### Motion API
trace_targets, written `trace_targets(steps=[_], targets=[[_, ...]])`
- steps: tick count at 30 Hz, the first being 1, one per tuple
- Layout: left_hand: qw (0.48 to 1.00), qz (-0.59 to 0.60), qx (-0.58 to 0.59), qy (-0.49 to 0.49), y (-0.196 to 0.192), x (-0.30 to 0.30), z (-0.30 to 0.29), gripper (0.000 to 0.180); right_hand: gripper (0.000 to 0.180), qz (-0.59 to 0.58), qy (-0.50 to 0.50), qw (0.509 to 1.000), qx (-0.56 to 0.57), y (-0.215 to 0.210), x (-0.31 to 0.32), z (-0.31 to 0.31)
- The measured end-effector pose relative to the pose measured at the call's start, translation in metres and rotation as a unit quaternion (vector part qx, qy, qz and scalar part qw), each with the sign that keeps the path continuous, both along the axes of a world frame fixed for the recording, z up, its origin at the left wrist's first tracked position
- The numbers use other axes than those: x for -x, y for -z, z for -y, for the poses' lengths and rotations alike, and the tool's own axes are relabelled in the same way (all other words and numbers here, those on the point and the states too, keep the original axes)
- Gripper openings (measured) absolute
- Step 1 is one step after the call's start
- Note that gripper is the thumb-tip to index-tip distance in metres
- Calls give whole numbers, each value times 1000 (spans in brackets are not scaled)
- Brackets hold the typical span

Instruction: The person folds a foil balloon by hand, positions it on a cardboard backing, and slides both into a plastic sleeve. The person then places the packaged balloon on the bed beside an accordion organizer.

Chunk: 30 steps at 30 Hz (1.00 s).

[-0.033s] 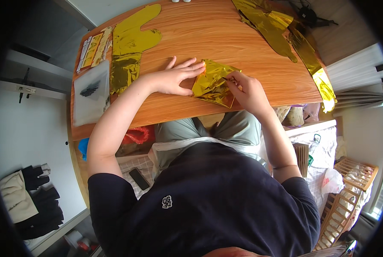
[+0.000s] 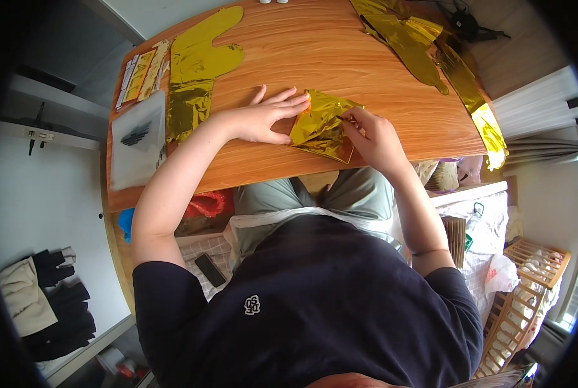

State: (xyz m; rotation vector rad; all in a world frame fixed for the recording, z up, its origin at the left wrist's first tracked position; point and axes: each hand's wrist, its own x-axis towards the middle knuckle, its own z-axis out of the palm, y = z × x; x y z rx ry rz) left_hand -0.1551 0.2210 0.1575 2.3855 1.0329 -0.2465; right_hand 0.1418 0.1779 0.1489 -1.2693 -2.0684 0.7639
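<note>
Shiny gold foil, a flat folded foil balloon (image 2: 320, 134), lies wrinkled near the front edge of the table. My left hand (image 2: 263, 121) rests flat with fingers spread, its fingertips and thumb touching the left side of the foil. Over the foil's right side, my right hand (image 2: 373, 136) is closed in a pinch. A thin dark tip, like a small stick, pokes out leftward from the pinched fingertips against the foil. The rest of it is hidden by the fingers.
Another flat gold foil balloon (image 2: 195, 58) lies at the left of the wooden table (image 2: 289, 52). Beside it is a clear plastic bag (image 2: 137, 161) with thin black pieces. More gold foil (image 2: 408, 55) covers the far right, one strip hanging over the edge. A phone (image 2: 210, 269) lies below.
</note>
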Motion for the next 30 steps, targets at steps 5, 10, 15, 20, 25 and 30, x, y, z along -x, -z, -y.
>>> trace_targets(steps=[5,10,15,20,25,30], targets=[[1000,-1,-3,5,4,3,0,96,23,-29,63,997,45,9,9,0],[1000,2,-9,9,4,6,-1,98,25,26,94,994,59,2,19,-5],[1000,8,-14,8,0,10,-3,99,24,50,102,993,36,-1,29,-11],[995,79,-16,-58,-4,2,5,85,24,72,99,991,51,-4,29,-14],[941,101,-309,-94,8,-60,73,65,26,99,90,990,36,-2,21,-15],[934,133,-300,-140,24,-85,103,81,26,86,98,990,46,-3,21,-17]])
